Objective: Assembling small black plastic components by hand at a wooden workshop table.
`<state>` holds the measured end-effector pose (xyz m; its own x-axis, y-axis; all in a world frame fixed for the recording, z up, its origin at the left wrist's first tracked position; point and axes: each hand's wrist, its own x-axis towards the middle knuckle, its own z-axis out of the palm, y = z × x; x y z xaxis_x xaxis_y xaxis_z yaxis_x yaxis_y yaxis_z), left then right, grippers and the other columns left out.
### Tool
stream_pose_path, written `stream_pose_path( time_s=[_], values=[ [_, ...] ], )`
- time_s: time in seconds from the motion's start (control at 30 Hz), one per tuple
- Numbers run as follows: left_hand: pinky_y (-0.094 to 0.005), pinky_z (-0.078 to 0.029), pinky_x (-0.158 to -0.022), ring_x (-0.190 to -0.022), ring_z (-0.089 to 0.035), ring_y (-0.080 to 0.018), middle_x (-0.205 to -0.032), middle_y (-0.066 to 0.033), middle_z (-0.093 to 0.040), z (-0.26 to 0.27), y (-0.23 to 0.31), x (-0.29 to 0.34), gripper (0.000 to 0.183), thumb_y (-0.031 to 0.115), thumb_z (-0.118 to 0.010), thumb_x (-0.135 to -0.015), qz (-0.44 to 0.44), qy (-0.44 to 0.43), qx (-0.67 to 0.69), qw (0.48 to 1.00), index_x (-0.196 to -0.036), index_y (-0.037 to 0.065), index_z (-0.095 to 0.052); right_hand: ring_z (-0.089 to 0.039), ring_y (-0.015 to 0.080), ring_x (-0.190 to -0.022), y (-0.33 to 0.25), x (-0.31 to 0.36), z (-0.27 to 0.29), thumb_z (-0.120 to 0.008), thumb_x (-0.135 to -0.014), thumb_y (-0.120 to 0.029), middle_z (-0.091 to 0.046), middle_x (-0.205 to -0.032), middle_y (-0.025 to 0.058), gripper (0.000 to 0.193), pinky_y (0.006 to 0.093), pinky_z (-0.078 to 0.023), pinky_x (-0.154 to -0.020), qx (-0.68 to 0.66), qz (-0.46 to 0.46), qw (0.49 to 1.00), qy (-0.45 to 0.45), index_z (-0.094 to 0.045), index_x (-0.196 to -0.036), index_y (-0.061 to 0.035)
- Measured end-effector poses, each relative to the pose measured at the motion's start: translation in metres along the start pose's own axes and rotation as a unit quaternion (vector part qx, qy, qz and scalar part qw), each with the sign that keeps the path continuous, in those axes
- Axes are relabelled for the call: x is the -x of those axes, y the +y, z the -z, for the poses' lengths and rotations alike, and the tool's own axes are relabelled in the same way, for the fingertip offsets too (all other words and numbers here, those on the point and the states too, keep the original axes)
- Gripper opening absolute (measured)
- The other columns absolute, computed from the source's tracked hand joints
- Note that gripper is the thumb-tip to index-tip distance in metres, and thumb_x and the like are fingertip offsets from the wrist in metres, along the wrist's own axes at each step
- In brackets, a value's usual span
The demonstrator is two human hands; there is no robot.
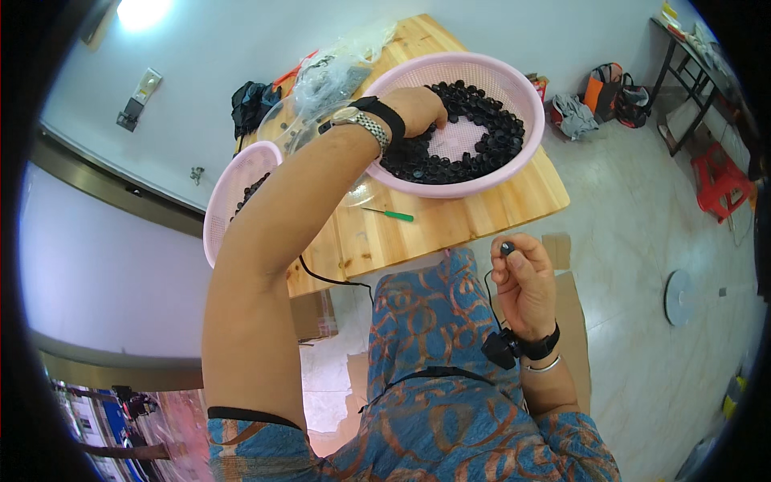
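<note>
Head view: the 2 hands are well apart. Nearest, the right hand pinches 1 small round black piece between thumb and fingers, in front of the near edge of the wooden counter. A green-handled screwdriver lies beyond. The left forearm hides part of a smaller pink basket. Farther off, the left hand reaches into a large pink basket among loose black pieces; its fingertips are hard to make out, so I cannot tell whether they grip anything.
</note>
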<state>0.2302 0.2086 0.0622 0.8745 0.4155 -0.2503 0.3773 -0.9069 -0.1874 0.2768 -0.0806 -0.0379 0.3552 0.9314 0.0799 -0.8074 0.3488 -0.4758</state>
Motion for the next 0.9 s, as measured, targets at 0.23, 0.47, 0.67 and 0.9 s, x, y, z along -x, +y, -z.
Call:
stream_pose_path(
  time_s=[0.23,0.47,0.67,0.9],
  values=[
    [-0.0401,-0.048,-0.076,-0.085,-0.062,-0.0334,-0.089,-0.0199,-0.063,-0.020,-0.008,-0.019,0.015,0.013,-0.058,-0.070,-0.015,0.021,-0.002,1.000,-0.079,0.006,-0.067,-0.061,0.0141,-0.079,-0.014,-0.007,0.006,-0.054,-0.084,0.002,-0.062,-0.097,0.0140,0.025,0.0237,-0.052,-0.070,0.056,0.015,0.998,0.020,-0.053,-0.110,0.0008],
    [-0.0393,-0.048,-0.076,-0.088,-0.061,-0.0326,-0.090,-0.0163,-0.064,-0.021,-0.007,-0.017,0.015,0.010,-0.056,-0.073,-0.041,0.032,-0.022,0.998,-0.084,0.007,-0.066,-0.061,0.0138,-0.078,-0.014,-0.008,0.013,-0.053,-0.086,0.000,-0.062,-0.096,0.0146,0.026,0.0245,-0.052,-0.070,0.041,0.029,0.999,-0.015,-0.053,-0.112,0.0009],
    [-0.0394,-0.049,-0.076,-0.089,-0.060,-0.0313,-0.090,-0.0161,-0.063,-0.025,-0.002,-0.009,0.016,0.008,-0.052,-0.077,-0.065,0.067,-0.075,0.993,-0.085,0.008,-0.066,-0.060,0.0131,-0.076,-0.016,-0.007,0.010,-0.052,-0.088,-0.005,-0.060,-0.095,0.0138,0.025,0.0240,-0.052,-0.068,0.010,0.029,0.999,-0.040,-0.053,-0.112,0.0012],
    [-0.0391,-0.049,-0.076,-0.090,-0.060,-0.0313,-0.091,-0.0163,-0.063,-0.024,0.001,-0.009,0.017,0.008,-0.053,-0.076,-0.017,0.028,-0.079,0.996,-0.087,0.006,-0.065,-0.055,0.0106,-0.071,-0.017,-0.008,0.006,-0.053,-0.087,-0.006,-0.058,-0.090,0.0104,0.023,0.0225,-0.050,-0.062,0.012,0.054,0.998,-0.035,-0.054,-0.109,0.0008]
  ],
)
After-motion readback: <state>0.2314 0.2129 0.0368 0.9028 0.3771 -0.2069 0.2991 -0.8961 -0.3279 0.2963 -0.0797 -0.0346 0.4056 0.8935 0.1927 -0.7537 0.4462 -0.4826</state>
